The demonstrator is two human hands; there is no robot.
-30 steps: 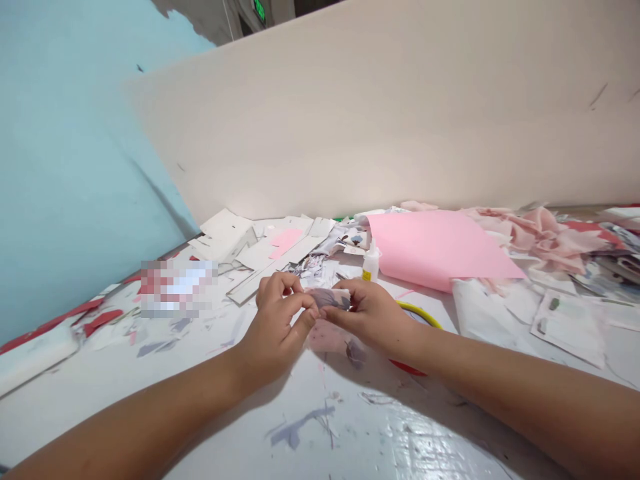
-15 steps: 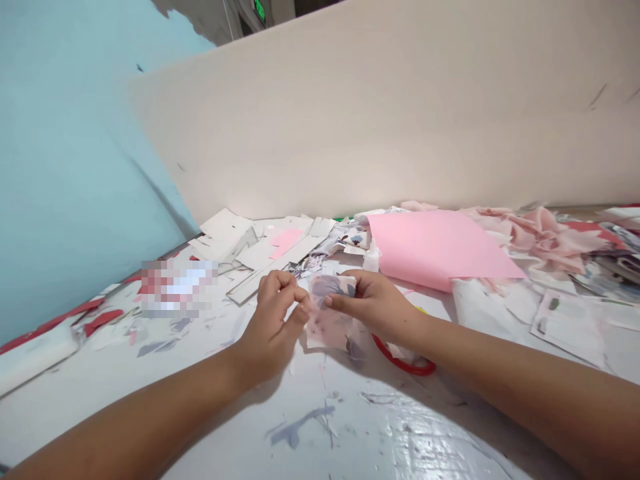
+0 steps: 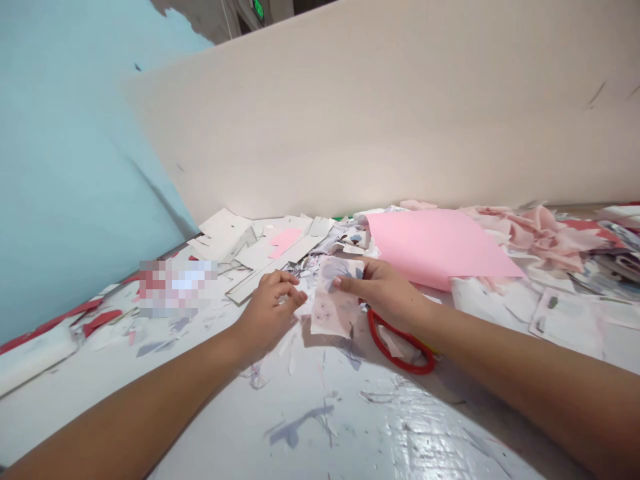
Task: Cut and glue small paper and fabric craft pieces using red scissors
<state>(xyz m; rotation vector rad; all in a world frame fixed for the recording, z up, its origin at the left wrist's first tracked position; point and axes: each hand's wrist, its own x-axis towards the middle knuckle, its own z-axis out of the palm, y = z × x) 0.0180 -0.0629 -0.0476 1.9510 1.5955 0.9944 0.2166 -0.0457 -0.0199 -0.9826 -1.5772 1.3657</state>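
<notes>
My right hand (image 3: pixel 383 287) pinches a small piece of pale pink floral fabric (image 3: pixel 333 313), thumb on the front and fingers hidden behind it. The piece is held raised over the table and shows grey-blue leaf shapes and small dark dots. Left of it, my left hand (image 3: pixel 275 300) is apart from the fabric, fingers loosely bent and spaced, with nothing visible in them. Under my right wrist lie scissors with a red handle loop (image 3: pixel 395 353), their blades hidden from view.
A large pink sheet (image 3: pixel 435 247) lies behind my right hand. White card pieces (image 3: pixel 230 240) pile up at back left, and crumpled pink cloth (image 3: pixel 540 233) at back right. Scraps dot the white table (image 3: pixel 225 433). A beige panel (image 3: pixel 380 120) rises behind.
My left hand has come away from the fabric piece, slightly left and down. My right hand has lifted the piece a little up and to the right, uncovering more of the red handle.
</notes>
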